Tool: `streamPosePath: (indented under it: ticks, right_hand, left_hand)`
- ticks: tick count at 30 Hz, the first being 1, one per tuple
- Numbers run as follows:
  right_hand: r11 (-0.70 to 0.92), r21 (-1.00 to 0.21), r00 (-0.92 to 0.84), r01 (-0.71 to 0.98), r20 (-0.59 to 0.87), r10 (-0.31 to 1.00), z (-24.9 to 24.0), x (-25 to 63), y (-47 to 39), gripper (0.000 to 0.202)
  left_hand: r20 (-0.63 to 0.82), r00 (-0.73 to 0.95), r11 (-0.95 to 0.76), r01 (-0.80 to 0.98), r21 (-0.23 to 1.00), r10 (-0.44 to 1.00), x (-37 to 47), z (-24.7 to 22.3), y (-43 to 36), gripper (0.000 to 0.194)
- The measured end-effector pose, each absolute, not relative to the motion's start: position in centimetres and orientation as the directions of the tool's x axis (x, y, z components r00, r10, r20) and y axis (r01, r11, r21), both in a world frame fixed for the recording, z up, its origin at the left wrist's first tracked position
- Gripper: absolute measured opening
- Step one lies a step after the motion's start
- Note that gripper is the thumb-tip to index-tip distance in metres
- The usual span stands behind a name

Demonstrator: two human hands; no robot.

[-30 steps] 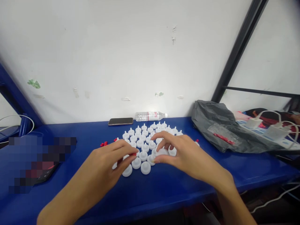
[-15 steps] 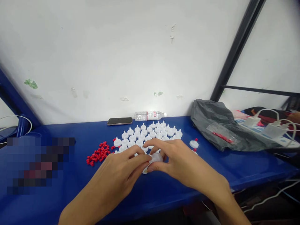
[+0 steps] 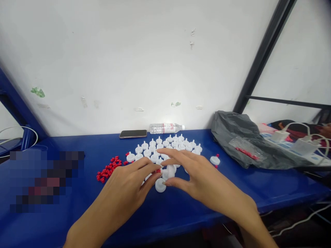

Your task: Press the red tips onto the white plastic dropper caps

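L hand (image 3: 129, 182): thumb + fingertips pressed together, pinching a small red tip (image 3: 158, 171) side-on. R hand (image 3: 204, 175): thumb below, fingers arched over, gripping a white cap (image 3: 171, 171) on its side, nozzle pointing L. Red tip meets the nozzle end, btwn the two hands, over the near part of the white caps (image 3: 154, 158).

Those caps sit in a big cluster on the blue table (image 3: 168, 217), mostly nozzle up; some hidden by the hands. Red tips (image 3: 110, 168) lie in a loose pile L of the cluster, a few strays near its edge. Well apart on the R, a capped pc (image 3: 214, 160) stands upright w/ red on its nozzle; another bit of red shows just below it, rest hidden by R hand.

Containers: clear bottle (image 3: 164, 128) on its side by the wall, white lid on, red/white label; can't tell if any liquid's in it. Phone (image 3: 133, 133) flat just L of it. Grey bag (image 3: 222, 131) crumpled at R, contents n/v. On top of it, a small clear bag (image 3: 239, 142) w/ red pcs (image 3: 247, 153) inside. Power strip (image 3: 310, 155) w/ white plugs + cables beyond, far R.
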State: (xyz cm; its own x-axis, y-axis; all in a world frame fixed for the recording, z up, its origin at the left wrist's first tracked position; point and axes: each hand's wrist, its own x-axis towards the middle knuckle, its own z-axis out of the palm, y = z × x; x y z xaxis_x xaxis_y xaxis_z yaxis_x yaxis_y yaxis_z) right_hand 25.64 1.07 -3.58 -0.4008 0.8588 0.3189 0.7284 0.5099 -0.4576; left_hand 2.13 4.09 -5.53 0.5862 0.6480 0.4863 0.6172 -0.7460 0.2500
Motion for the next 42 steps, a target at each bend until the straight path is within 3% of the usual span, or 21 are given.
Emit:
streamPosePath:
  ticks: [4, 9, 18, 30, 36, 39, 42]
  right_hand:
    - [0.525, -0.477, -0.438, 0.705, 0.289, 0.851, -3.5, 25.6, 1.1, 0.070]
    - [0.582, -0.503, -0.419, 0.639, 0.407, 0.811, -3.1, 25.5, 1.1, 0.073]
    - [0.676, -0.514, -0.404, 0.528, 0.548, 0.732, -2.7, 25.2, 0.8, 0.060]
    - [0.729, -0.438, -0.462, 0.526, 0.573, 0.677, -3.0, 24.7, 0.3, 0.069]
    - [0.716, -0.291, -0.445, 0.634, 0.620, 0.646, -2.8, 24.9, 0.7, 0.039]
    - [0.648, -0.190, -0.329, 0.738, 0.737, 0.591, -2.0, 26.7, 1.2, 0.021]
    - [0.484, -0.175, -0.152, 0.857, 0.812, 0.563, -1.2, 29.3, 1.5, 0.011]
  left_hand:
    - [0.443, 0.606, -0.736, 0.639, 0.223, 0.660, 2.4, -5.5, 4.2, 0.024]
    - [0.404, 0.638, -0.746, 0.631, 0.214, 0.655, 2.6, -5.2, 4.2, 0.035]
    - [0.351, 0.594, -0.685, 0.555, 0.472, 0.724, 2.6, -4.6, 2.8, 0.034]
    - [0.349, 0.598, -0.678, 0.508, 0.531, 0.721, 3.0, -4.7, 2.7, 0.035]
    - [0.332, 0.563, -0.645, 0.563, 0.516, 0.757, 2.1, -3.4, 2.6, 0.045]
    - [0.348, 0.453, -0.571, 0.657, 0.491, 0.821, 0.2, -2.5, 3.1, 0.044]
    - [0.348, 0.333, -0.461, 0.790, 0.405, 0.876, -2.4, -2.5, 4.6, 0.041]
